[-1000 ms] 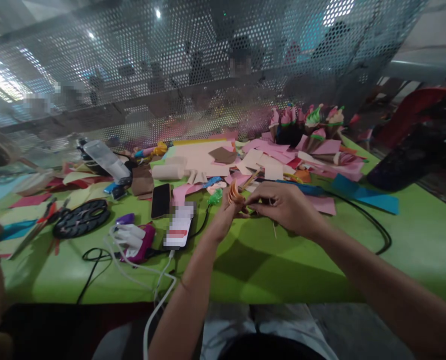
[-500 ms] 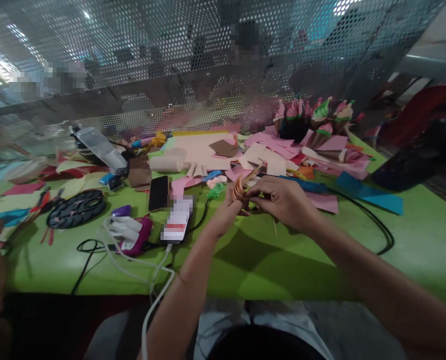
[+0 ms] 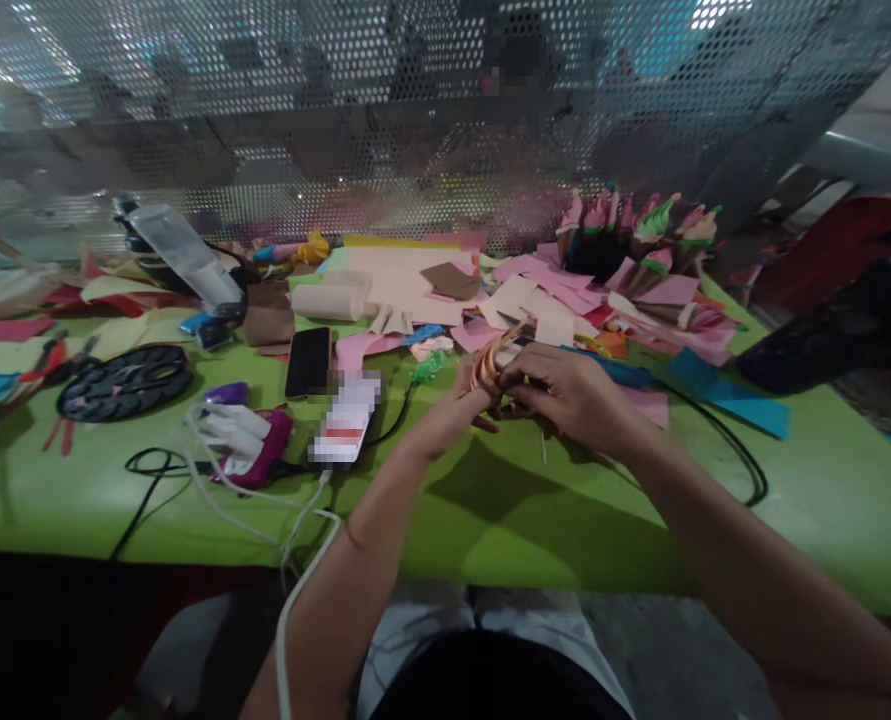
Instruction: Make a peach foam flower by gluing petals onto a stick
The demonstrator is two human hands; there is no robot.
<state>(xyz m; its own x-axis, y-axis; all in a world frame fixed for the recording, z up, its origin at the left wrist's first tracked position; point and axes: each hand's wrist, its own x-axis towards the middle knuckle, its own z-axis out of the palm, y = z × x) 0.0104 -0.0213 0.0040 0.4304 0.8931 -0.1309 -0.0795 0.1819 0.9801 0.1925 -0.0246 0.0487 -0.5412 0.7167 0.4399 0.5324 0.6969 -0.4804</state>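
A peach-and-white striped, coiled swirl (image 3: 485,369) sits in my left hand (image 3: 461,402), whose fingers are wrapped round it. My right hand (image 3: 574,392) pinches at the right side of the same swirl, its fingertips bunched close to it. A thin pale stick (image 3: 544,445) points down below my right hand; where its upper end goes is hidden. Both hands are a little above the green table (image 3: 505,540). Behind them lie cut pink papers (image 3: 539,283) and a green crinkled piece (image 3: 431,367).
Several pink and green swirl-topped paper cones (image 3: 653,222) stand at the back right. A white-screened phone (image 3: 346,425), a dark phone (image 3: 308,362), a magenta power strip (image 3: 278,440) and cables lie left. A perforated metal panel (image 3: 385,150) rises behind; a dark bottle (image 3: 797,340) leans right.
My hands stay closed round the swirl, which has turned slightly. The view has shifted a little, and another person's arm at the far left has left the picture.
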